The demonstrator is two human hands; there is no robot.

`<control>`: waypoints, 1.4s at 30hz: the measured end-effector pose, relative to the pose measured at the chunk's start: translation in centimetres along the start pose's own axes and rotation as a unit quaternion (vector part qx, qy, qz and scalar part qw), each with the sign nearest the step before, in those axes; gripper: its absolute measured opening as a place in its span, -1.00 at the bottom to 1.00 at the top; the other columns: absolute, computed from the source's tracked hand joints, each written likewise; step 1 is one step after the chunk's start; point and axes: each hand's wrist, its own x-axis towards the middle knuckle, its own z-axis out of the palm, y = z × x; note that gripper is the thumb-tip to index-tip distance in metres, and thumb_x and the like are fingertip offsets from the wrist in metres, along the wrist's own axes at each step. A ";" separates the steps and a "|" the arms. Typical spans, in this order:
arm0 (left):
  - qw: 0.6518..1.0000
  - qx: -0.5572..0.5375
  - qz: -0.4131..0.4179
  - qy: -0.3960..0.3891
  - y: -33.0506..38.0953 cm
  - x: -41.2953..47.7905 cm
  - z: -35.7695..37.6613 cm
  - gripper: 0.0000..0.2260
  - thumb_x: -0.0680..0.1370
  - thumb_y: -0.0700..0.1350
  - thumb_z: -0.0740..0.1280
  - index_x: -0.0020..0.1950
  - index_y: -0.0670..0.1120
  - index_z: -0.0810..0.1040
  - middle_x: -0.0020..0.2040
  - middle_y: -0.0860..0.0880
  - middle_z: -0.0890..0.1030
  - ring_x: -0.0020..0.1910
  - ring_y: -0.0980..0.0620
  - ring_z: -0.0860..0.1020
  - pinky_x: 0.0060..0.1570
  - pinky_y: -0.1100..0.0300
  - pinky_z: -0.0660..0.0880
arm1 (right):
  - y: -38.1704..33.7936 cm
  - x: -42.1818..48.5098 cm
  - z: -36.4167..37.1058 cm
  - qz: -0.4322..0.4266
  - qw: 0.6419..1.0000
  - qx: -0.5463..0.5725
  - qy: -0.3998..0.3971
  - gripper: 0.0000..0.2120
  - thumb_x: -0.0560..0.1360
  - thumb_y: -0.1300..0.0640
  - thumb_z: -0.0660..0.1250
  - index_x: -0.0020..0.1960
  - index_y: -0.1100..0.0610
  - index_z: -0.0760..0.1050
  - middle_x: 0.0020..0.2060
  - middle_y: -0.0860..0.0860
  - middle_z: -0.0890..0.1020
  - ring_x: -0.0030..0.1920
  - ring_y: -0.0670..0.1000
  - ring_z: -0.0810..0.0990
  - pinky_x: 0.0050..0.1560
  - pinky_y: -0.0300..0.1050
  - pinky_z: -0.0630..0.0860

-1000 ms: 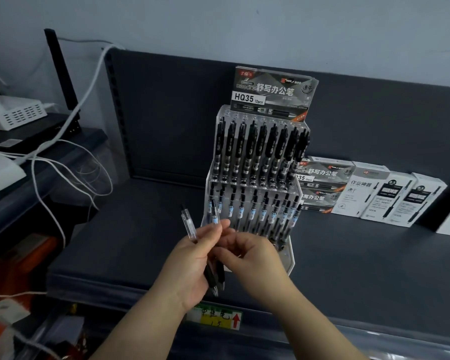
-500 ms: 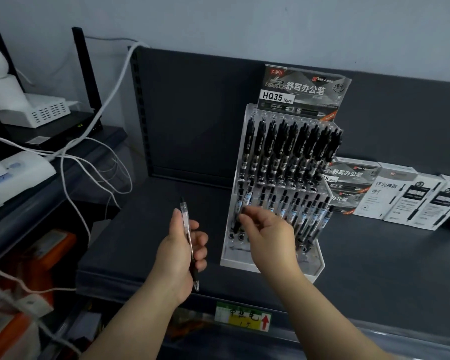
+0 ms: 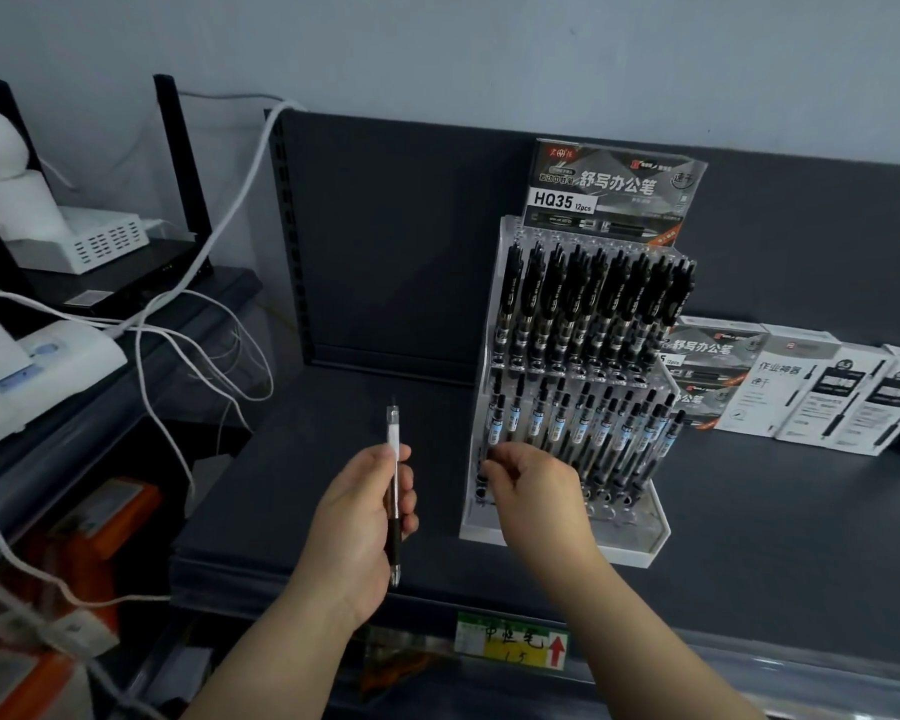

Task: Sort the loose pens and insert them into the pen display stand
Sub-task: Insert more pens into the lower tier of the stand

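A clear tiered pen display stand [image 3: 640, 532] stands on the dark shelf, its upper row full of black pens and its lower row holding several clear pens with blue labels. My left hand [image 3: 357, 517] grips one clear pen with a black grip [image 3: 394, 491], held upright to the left of the stand. My right hand [image 3: 533, 491] is at the stand's lower left corner, fingers pinching a pen [image 3: 495, 423] that sits in the leftmost slot of the lower row; its lower part is hidden by my fingers.
Pen boxes [image 3: 811, 392] lie on the shelf [image 3: 780, 522] to the right of the stand. At the left are white devices [image 3: 32, 366], a black router [image 3: 141, 272] and loose white cables [image 3: 188, 335]. A yellow price label [image 3: 513, 644] sits on the shelf's front edge.
My hands have parted: the right hand carried one pen to the stand's lower left slots, while the left hand keeps the other pen, now upright.
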 end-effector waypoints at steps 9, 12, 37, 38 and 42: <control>0.999 -0.032 -0.011 -0.033 -0.1 0.4 0.1 -0.88 0.54 -0.16 0.29 -0.04 -0.16 0.60 -0.24 -0.02 0.52 -0.24 0.07 0.49 -0.22 0.17 0.46 | -0.1 0.0 0.0 0.005 1.000 -0.010 0.004 -0.81 0.55 0.13 0.26 0.09 0.14 0.59 -0.13 -0.01 0.64 -0.24 -0.12 0.52 -0.25 -0.42 0.38; 0.998 -0.043 -0.021 -0.043 -0.3 0.7 0.1 -0.86 0.50 -0.14 0.31 -0.03 -0.16 0.61 -0.23 -0.02 0.53 -0.23 0.07 0.50 -0.20 0.17 0.47 | -0.1 -0.5 -0.2 0.021 1.000 0.016 0.014 -0.92 0.52 0.11 0.31 0.00 0.06 0.55 -0.16 -0.05 0.59 -0.22 -0.13 0.53 -0.20 -0.38 0.43; 0.969 0.232 0.024 -0.080 -5.1 4.1 2.6 -0.88 0.53 -0.19 0.35 0.04 -0.06 0.52 -0.11 -0.06 0.55 -0.14 0.04 0.51 -0.15 0.24 0.42 | 0.5 0.0 -2.6 0.051 0.992 0.103 0.058 -0.86 0.52 0.12 0.32 0.07 0.08 0.55 -0.27 -0.19 0.57 -0.29 -0.26 0.53 -0.32 -0.49 0.44; 0.968 0.237 0.020 -0.080 -5.4 4.2 2.6 -0.87 0.52 -0.20 0.35 0.05 -0.06 0.51 -0.11 -0.08 0.53 -0.15 0.03 0.50 -0.15 0.23 0.41 | 0.6 0.0 -2.3 0.047 0.994 0.090 0.048 -0.85 0.53 0.13 0.31 0.08 0.09 0.55 -0.27 -0.20 0.56 -0.29 -0.27 0.52 -0.32 -0.51 0.42; 0.965 0.245 0.008 -0.090 -5.3 4.5 2.5 -0.85 0.52 -0.20 0.35 0.06 -0.05 0.48 -0.15 -0.07 0.49 -0.19 0.04 0.46 -0.17 0.22 0.40 | 1.3 -0.1 -1.4 0.043 0.998 0.038 0.020 -0.84 0.54 0.12 0.29 0.09 0.10 0.55 -0.28 -0.18 0.54 -0.29 -0.29 0.48 -0.36 -0.52 0.38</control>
